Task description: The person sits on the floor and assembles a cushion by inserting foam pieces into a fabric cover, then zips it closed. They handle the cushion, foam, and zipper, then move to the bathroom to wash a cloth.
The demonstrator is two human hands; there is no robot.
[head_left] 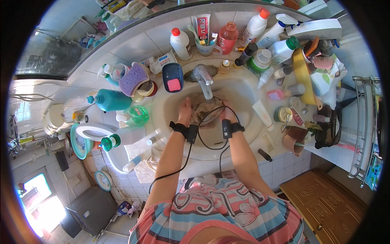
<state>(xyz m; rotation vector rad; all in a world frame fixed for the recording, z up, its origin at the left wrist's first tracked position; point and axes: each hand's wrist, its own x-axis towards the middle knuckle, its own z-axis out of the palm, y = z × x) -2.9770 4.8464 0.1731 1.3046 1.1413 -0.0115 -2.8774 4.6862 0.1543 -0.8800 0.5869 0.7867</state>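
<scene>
A wet, brownish cloth (205,109) lies bunched in the basin of the white sink (170,140), right under the spout of the faucet (203,77). My left hand (185,112) is closed on the cloth's left edge. On the opposite side, my right hand (229,115) grips the cloth's right edge, its fingers partly hidden by a looping black cable. Both wrists wear black straps with small boxes. Close behind the basin sits a dark blue soap dish (172,70) with a pink bar of soap (174,84).
Bottles crowd the sink's back ledge, among them a white bottle with a red cap (180,44) and a toothbrush cup (205,49). A purple sponge (134,79) and teal bottle (107,100) stand left. To the right are a white tube (263,114) and yellow basin (301,75).
</scene>
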